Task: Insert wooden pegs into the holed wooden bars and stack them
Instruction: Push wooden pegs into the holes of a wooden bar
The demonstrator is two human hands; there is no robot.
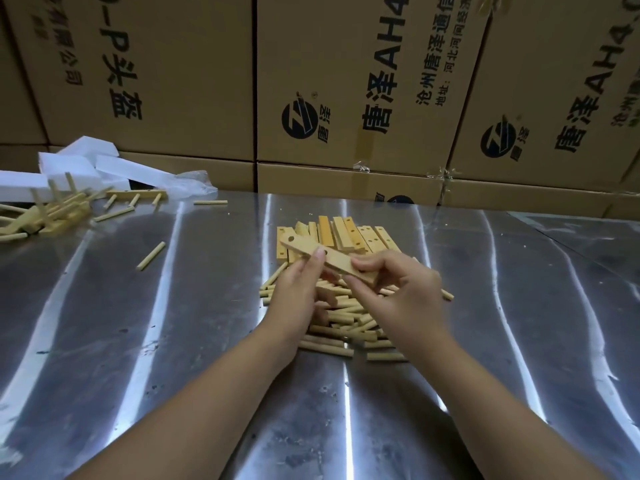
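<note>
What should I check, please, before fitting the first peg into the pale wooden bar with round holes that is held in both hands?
1. Pale wooden bar with round holes held securely: ok; left hand and right hand both pinch it.
2. Visible holes empty: ok.
3. Peg ready in fingers: not ok; none shows.
4. Short round wooden pegs within reach: ok; heaped under the hands.
5. Spare yellow holed bars nearby: ok; they lie just behind that heap.

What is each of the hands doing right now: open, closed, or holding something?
Left hand: holds the bar, pinching it near the middle.
Right hand: holds the same bar at its near end.
</note>
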